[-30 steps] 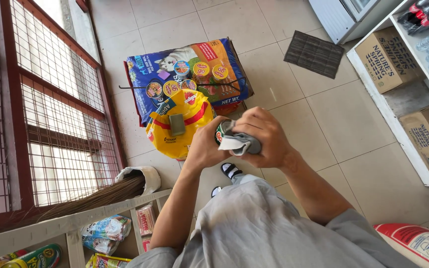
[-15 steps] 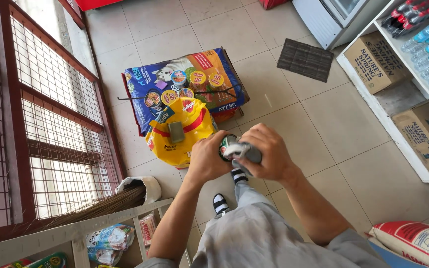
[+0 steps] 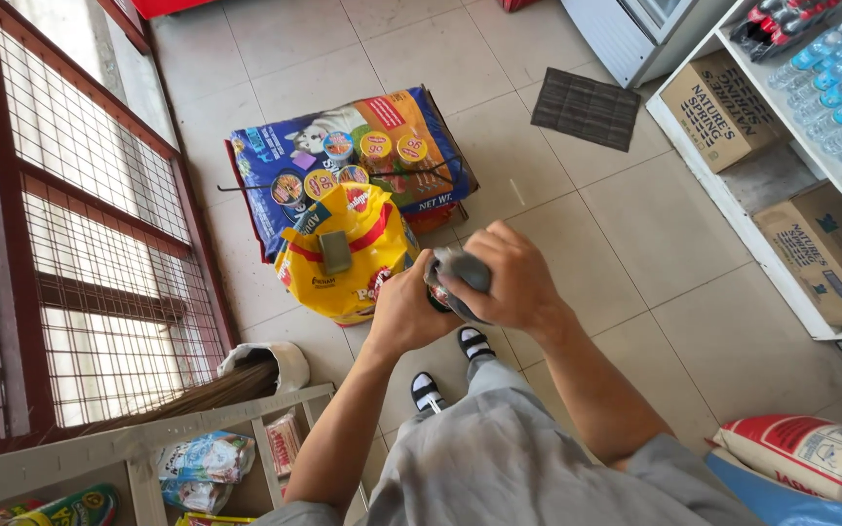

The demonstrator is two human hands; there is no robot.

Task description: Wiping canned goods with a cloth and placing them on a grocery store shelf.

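Above the tiled floor (image 3: 577, 263), I see both hands closed round a small grey can (image 3: 462, 276) at waist height: right hand (image 3: 504, 278) wrapped over its top, left hand (image 3: 411, 310) cupping its side. Since a second ago they've lifted slightly nearer the yellow pet-food bag (image 3: 348, 255) (the grip looks unchanged), so the handling continues.

A: Where do the hands sit?
B: Left hand (image 3: 403, 312) and right hand (image 3: 509, 282) meet around a can (image 3: 460, 278), above the floor (image 3: 635, 253).
A: And beyond them?
B: A pet-food bag (image 3: 343, 253) lies on a larger sack (image 3: 343, 161); shelves (image 3: 791, 127) stand right.
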